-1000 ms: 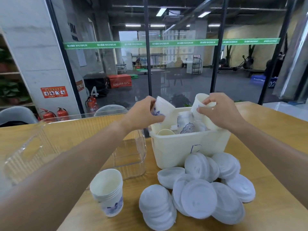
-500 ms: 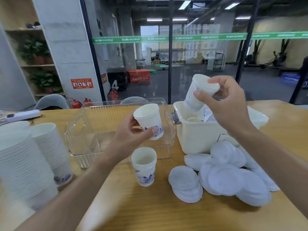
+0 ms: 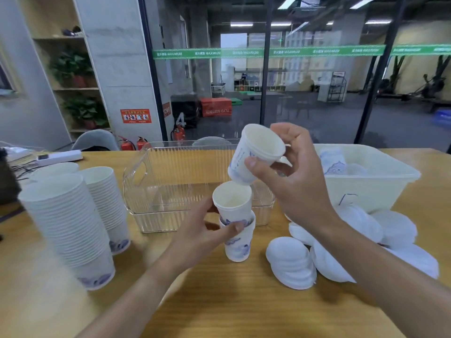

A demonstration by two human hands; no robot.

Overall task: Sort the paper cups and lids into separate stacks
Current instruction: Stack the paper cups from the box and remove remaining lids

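now the left hand (image 3: 202,234) curls round a paper cup (image 3: 231,203) that sits partly nested in the short stack of cups (image 3: 238,242) standing on the wooden table (image 3: 219,301); thumb and fingers pinch the cup's wall where it meets the rim of the cup below. directly above, the right hand (image 3: 300,181) holds a second cup (image 3: 253,154) tilted, mouth turned up and to the right, its base hanging just over the open mouth of the cup in the left hand. the thumb presses the near side of that cup and the fingers wrap round its far side.

to the left stand two tall stacks of cups (image 3: 73,223), upright, side by side and near each other, well apart from the hands. behind the short stack lies a clear ribbed plastic bin (image 3: 175,172); nothing can be made out inside it. at the right a cream plastic tub (image 3: 380,181) holds at least one more printed cup (image 3: 333,161) and some pale shapes too blurred to name. in front of the tub, on the table, white lids (image 3: 290,262) lie in loose overlapping heaps, the nearest heap just right of the short stack, under the right forearm. at the far left edge of the table a white power strip (image 3: 58,157) rests.
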